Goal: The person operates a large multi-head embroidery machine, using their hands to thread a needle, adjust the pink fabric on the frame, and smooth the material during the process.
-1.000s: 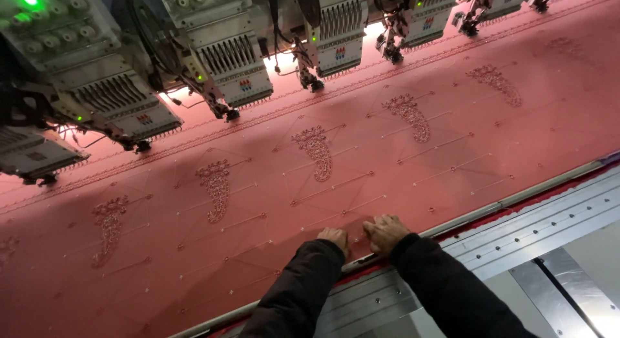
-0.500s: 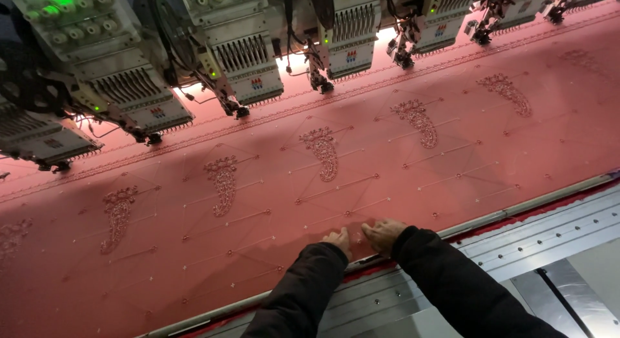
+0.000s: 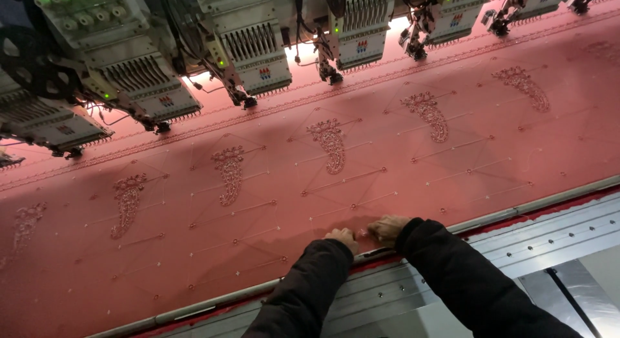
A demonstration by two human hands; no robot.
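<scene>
Still side by side, the left hand (image 3: 342, 237) and right hand (image 3: 387, 227) press curled fingers on the pink fabric (image 3: 271, 202) at the frame rail (image 3: 491, 216); the view has shifted slightly, fingertips hidden, grip unclear

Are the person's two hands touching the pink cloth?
Touching. The head view shows the left hand and the right hand pressed flat on the pink cloth by its near edge, with no gap under the fingers.

The scene is dim overall; bright white lamps glare from under the row of grey embroidery machine heads (image 3: 258, 60), washing the stretched pink fabric (image 3: 387, 157) beneath them. Dark sleeves lose detail, and the far corners soften slightly.
</scene>
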